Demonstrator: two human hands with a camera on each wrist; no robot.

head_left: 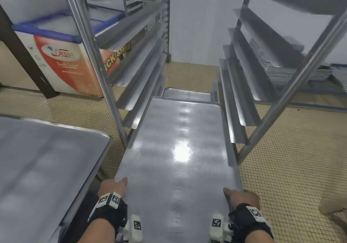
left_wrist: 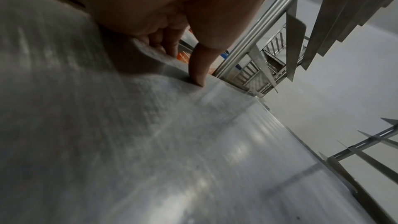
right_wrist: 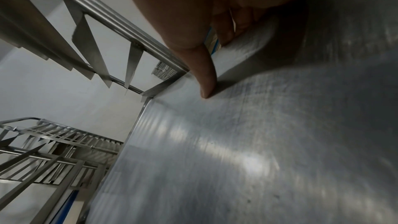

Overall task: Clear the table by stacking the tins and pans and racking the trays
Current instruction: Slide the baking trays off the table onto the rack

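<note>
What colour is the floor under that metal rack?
The tiled floor is pale yellow-beige, in a small square grid with dark lines. The head view shows it best.

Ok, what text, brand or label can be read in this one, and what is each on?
"Lazar", red panel on the chest freezer.
Script line and web address beneath it: too blurred to read.
"ICK & MIX", partly hidden behind the rack, on the box.
Square black-and-white code tags on both wristbands: patterns, no words.
Tray: no text.
</note>
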